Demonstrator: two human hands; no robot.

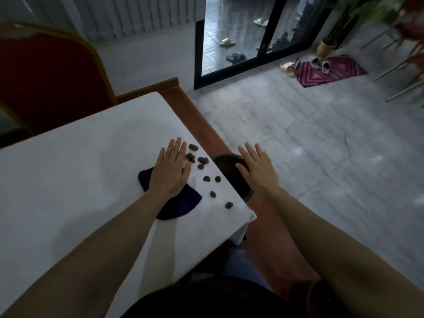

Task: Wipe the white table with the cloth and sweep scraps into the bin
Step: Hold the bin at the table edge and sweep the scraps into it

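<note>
My left hand (pixel 171 167) lies flat, fingers spread, on a dark purple cloth (pixel 181 206) on the white table (pixel 68 180). Several small brown scraps (pixel 202 160) are scattered just right of that hand, toward the table's right edge. A dark round bin (pixel 226 172) sits right beside that edge, below the tabletop. My right hand (pixel 258 167) hovers with fingers extended over the bin's far rim; whether it touches the rim is unclear.
A red chair (pixel 48 81) with a gold frame stands at the table's far left. The table's wooden rim (pixel 183 106) runs along the right side. Grey tiled floor (pixel 321 145) spreads to the right, with a patterned mat (pixel 330 71), slippers and a glass door (pixel 241 35) beyond.
</note>
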